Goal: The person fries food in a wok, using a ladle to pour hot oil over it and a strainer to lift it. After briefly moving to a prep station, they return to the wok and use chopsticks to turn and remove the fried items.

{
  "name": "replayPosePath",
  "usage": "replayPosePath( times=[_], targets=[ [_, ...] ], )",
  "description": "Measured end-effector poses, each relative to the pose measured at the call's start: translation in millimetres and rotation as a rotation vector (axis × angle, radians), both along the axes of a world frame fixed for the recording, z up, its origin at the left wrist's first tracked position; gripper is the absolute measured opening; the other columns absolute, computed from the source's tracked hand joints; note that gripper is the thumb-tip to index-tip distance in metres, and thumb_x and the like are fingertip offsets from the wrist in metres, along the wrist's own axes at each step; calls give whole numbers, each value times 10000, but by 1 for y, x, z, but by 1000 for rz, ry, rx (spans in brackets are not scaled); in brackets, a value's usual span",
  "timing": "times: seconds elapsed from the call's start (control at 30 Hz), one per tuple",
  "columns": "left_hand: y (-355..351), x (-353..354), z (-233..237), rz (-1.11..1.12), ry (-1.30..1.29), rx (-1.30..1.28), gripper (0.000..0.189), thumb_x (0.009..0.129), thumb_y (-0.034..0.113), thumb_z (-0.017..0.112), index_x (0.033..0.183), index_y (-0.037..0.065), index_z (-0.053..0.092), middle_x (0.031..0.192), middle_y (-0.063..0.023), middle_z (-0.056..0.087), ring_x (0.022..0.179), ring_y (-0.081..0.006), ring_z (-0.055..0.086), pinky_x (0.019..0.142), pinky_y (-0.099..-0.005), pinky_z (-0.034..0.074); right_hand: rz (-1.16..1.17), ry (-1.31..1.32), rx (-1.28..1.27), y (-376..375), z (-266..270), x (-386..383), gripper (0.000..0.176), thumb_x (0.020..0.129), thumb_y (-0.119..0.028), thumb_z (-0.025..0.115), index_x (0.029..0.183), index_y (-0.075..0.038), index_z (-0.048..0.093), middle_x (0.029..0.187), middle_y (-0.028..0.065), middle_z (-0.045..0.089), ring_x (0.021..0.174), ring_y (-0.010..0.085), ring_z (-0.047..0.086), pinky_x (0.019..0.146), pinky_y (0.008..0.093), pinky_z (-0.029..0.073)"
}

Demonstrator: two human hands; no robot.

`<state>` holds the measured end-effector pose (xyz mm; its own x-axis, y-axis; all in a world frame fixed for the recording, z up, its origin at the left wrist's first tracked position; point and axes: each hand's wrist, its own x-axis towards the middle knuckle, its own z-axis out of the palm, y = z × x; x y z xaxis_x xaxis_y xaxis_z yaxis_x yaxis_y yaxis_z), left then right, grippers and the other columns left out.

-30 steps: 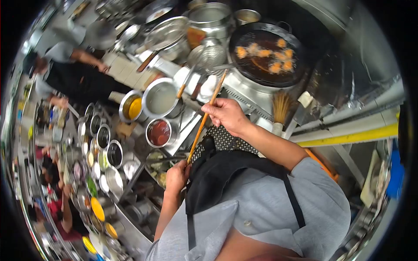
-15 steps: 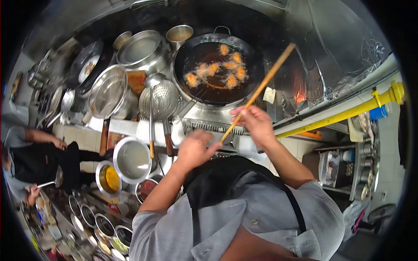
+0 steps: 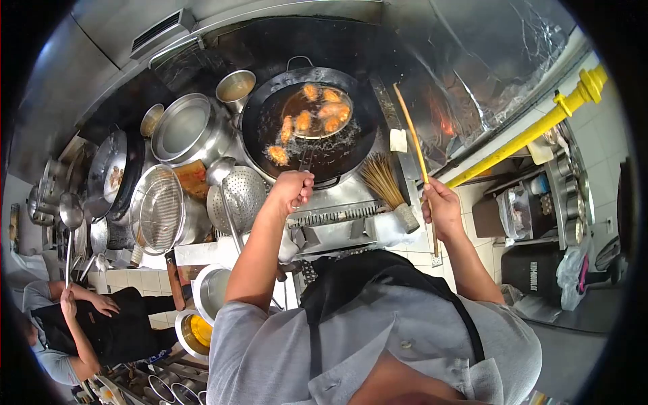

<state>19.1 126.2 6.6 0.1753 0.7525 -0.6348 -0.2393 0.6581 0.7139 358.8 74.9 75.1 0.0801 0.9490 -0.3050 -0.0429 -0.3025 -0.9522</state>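
My left hand [image 3: 295, 191] is closed around the handle of a skimmer [image 3: 306, 160] that reaches into the wok [image 3: 253, 125]. The skimmer's round head is in the dark oil, under several orange-brown fried pieces [image 3: 332, 110]. One more piece [image 3: 277, 155] floats at the near left of the oil, outside the head. To the right of the wok, my right hand [image 3: 442, 208] grips long wooden chopsticks [image 3: 412, 131], held close together and pointing up and away from me. Their tips stand over the stove edge, clear of the oil.
A bamboo brush [image 3: 386, 181] rests right of the wok's near side. Left of the wok are a perforated ladle [image 3: 237, 199], a wire strainer [image 3: 158, 209] and metal pots [image 3: 182, 128]. A yellow pipe [image 3: 513, 148] runs along the right. At far left, a person [image 3: 81, 324] holds a ladle.
My left hand has left the chopsticks and taken the skimmer handle. My right hand has moved right with the chopsticks, now more upright. Most fried pieces have been gathered over the skimmer head.
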Motion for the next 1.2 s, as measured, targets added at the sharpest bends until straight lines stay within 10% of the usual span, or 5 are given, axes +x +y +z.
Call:
replayPosePath(
  times=[0.33, 0.5, 1.2],
  targets=[
    [-71, 12, 26, 96, 330, 136, 164, 853, 139, 531, 736, 59, 448, 563, -15, 453, 348, -93, 397, 271, -247, 239, 220, -384, 134, 21, -8, 49, 334, 878, -132, 560, 1185, -1, 567, 658, -7, 524, 571, 80, 500, 512, 243, 421],
    [-105, -5, 12, 51, 296, 146, 188, 913, 152, 483, 877, -33, 488, 595, -21, 450, 348, -96, 368, 300, -247, 295, 372, -788, 356, 52, -6, 51, 274, 814, -156, 533, 1026, -8, 625, 802, 237, 594, 724, 393, 586, 663, 394, 469],
    [-142, -22, 14, 19, 396, 169, 219, 890, 158, 495, 710, 49, 433, 511, -20, 431, 366, -113, 397, 347, -272, 320, 558, -1384, 441, 140, -1, -66, 232, 817, -157, 492, 937, -89, 679, 942, 182, 646, 921, 345, 615, 814, 425, 494]
  ],
)
